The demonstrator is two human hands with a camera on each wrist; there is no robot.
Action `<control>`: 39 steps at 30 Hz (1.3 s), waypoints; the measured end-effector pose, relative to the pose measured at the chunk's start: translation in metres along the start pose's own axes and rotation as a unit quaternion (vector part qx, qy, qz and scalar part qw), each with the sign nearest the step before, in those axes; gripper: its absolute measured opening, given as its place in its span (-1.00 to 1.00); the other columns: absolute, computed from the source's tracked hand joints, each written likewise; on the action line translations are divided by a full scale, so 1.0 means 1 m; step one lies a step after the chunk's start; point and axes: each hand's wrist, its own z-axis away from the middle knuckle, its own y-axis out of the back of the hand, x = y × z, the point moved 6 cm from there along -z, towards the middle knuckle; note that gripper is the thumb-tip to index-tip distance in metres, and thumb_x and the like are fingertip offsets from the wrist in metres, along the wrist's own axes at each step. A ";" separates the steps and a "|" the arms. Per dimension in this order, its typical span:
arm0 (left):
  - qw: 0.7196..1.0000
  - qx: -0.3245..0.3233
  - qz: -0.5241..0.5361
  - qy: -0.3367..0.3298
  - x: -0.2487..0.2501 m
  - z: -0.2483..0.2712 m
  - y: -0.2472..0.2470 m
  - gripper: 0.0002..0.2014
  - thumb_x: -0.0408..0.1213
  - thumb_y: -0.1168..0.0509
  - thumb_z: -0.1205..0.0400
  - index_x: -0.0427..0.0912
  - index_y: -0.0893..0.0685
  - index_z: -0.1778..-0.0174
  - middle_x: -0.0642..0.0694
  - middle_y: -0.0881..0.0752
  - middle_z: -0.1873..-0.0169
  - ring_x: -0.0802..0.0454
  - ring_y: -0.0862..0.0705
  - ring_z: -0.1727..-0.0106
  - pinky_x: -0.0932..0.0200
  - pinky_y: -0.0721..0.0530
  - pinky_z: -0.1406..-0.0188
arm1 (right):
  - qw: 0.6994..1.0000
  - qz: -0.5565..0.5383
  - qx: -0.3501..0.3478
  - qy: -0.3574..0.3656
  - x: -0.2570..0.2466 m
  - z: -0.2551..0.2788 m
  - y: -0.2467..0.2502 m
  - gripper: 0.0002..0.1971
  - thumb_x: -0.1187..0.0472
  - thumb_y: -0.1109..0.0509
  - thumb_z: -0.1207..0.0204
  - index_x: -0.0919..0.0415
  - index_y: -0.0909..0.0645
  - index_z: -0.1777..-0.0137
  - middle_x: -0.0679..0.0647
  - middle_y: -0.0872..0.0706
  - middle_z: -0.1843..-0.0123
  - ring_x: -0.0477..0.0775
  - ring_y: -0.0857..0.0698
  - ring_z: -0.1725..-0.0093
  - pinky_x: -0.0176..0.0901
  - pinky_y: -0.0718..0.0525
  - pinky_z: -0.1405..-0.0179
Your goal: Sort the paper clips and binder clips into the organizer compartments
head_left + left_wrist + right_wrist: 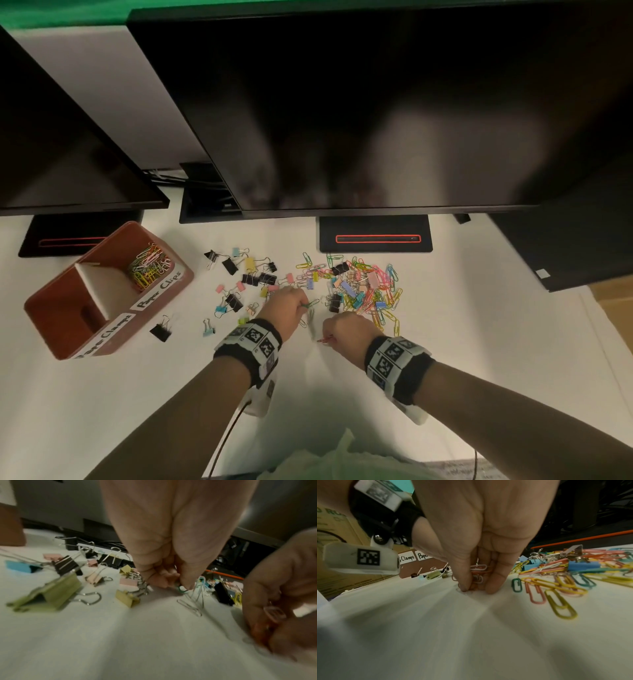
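Note:
A brown organizer (51,294) stands at the left, with colored paper clips (149,267) in its far compartment labelled "Paper Clips"; the near one, labelled "Paper Clamps", looks bare. Loose binder clips (236,301) lie in the middle of the white table, and a mixed heap of paper clips and binder clips (366,291) lies to the right. My left hand (291,306) pinches a green paper clip (311,303) at the table surface (181,588). My right hand (346,330) holds a small bunch of paper clips (478,570) in its curled fingers, fingertips touching the table.
Two dark monitors (376,102) hang over the back of the table, their stands (375,234) just behind the heap. A lone black binder clip (161,330) lies near the organizer's front corner. A cardboard box (613,301) sits at the right edge.

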 end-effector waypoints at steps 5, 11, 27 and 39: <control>0.998 0.045 0.039 -0.021 -0.005 0.006 0.020 -0.88 -0.36 -0.31 -0.58 -0.27 -0.69 0.01 -0.12 -0.57 0.06 0.00 -0.59 0.06 0.19 -0.56 -0.06 | 0.999 -0.049 -0.019 -0.002 0.006 -0.002 0.003 -0.79 0.19 -0.26 -0.61 0.25 -0.62 -0.14 0.21 -0.69 -0.08 0.21 -0.63 -0.09 0.02 -0.62 -0.11; 0.999 -0.027 0.019 -0.026 -0.009 0.017 0.010 -0.78 -0.37 -0.34 -0.54 -0.17 -0.62 -0.11 0.01 -0.58 0.23 0.08 -0.56 0.16 0.20 -0.57 0.04 | 0.997 -0.077 0.014 0.001 0.014 0.005 0.008 -0.78 0.19 -0.28 -0.61 0.24 -0.64 -0.15 0.18 -0.63 -0.12 0.17 -0.62 -0.06 -0.13 -0.54 -0.06; 0.995 -0.049 -0.083 0.005 -0.005 0.009 -0.009 -0.82 -0.28 -0.21 -0.64 -0.24 -0.58 -0.11 -0.19 -0.65 -0.06 -0.11 -0.57 -0.11 0.11 -0.50 -0.07 | 1.000 -0.020 0.003 -0.008 0.013 -0.002 -0.003 -0.82 0.22 -0.25 -0.61 0.26 -0.62 -0.09 0.21 -0.70 -0.03 0.22 -0.65 -0.01 0.04 -0.67 -0.05; 0.996 0.032 0.061 0.065 0.013 0.001 -0.012 -0.67 -0.25 -0.35 -0.56 -0.21 -0.54 -0.24 -0.15 -0.73 0.06 -0.07 -0.68 0.03 0.06 -0.65 -0.06 | 0.999 0.032 -0.022 -0.011 0.018 0.002 -0.003 -0.77 0.39 -0.20 -0.57 0.32 -0.65 -0.13 0.22 -0.65 -0.07 0.23 -0.64 -0.03 -0.02 -0.65 -0.04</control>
